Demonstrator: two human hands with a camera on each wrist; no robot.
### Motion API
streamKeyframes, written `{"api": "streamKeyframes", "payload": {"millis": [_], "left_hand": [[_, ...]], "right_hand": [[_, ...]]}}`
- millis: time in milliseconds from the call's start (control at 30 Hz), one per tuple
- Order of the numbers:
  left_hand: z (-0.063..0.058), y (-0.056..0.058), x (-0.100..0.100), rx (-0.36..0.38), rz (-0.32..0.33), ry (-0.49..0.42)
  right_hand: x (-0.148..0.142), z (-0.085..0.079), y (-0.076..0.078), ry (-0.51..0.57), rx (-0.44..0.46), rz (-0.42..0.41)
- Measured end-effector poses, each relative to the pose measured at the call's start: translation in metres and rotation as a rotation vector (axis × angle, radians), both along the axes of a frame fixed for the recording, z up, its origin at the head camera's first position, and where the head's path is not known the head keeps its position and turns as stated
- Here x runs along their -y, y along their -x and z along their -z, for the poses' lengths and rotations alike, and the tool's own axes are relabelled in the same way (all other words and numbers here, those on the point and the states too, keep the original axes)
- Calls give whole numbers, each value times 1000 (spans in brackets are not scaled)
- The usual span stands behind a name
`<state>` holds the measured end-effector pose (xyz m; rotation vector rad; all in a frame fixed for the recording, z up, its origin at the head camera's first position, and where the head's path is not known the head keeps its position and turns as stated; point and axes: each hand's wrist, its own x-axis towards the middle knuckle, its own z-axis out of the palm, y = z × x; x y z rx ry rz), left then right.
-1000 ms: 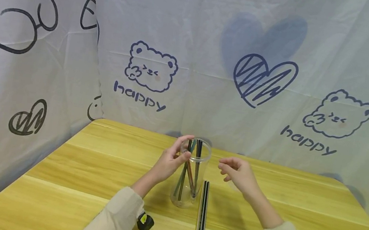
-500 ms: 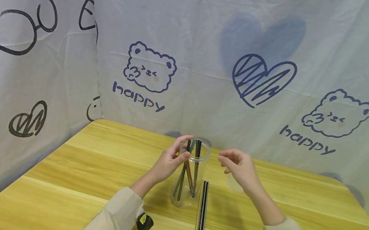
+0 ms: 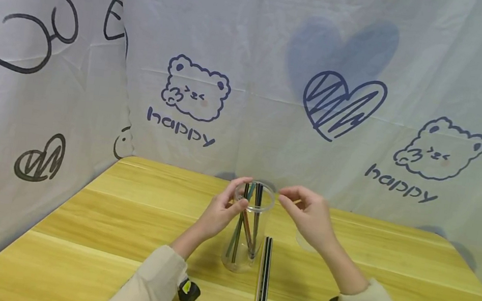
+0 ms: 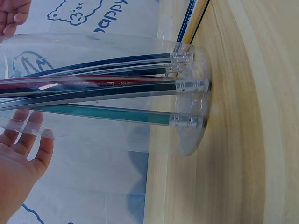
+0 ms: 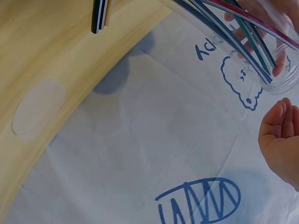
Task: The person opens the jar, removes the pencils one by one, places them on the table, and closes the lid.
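Note:
A tall clear plastic jar (image 3: 253, 208) stands upright on the table with several pencils inside, among them a red pencil (image 4: 88, 83) and a green pencil (image 4: 112, 113). Their silver ferrule ends rest at the jar's bottom. My left hand (image 3: 218, 214) holds the jar from the left near its rim, thumb in front. At the opposite side of the rim is my right hand (image 3: 311, 219), its fingers loosely bent and the thumb near them, with nothing seen between them. In the right wrist view those fingertips lie just beyond the jar's mouth.
Several more pencils (image 3: 264, 280) lie side by side on the wooden table (image 3: 119, 226), just right of the jar. A thin pale round disc (image 5: 39, 109) lies flat further right, partly behind my right hand in the head view. A printed white cloth (image 3: 261, 138) hangs behind the table.
My right hand has moved left, up to the jar's rim. The left hand, the jar and the pencils have stayed where they were.

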<state>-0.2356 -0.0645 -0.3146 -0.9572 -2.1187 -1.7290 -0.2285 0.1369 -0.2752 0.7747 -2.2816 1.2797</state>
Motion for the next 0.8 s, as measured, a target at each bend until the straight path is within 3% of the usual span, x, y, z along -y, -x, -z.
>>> {"api": "streamKeyframes", "payload": {"millis": [367, 567, 667, 800], "left_hand": [[1, 1, 0, 8, 17, -9], [1, 1, 1, -4, 18, 0], [1, 1, 1, -14, 9, 8], [1, 1, 1, -14, 6, 9]], "right_hand": [[13, 0, 1, -31, -246, -99], [19, 1, 3, -184, -345, -149], [20, 1, 3, -275, -350, -174], [21, 0, 0, -346, -280, -214]]}}
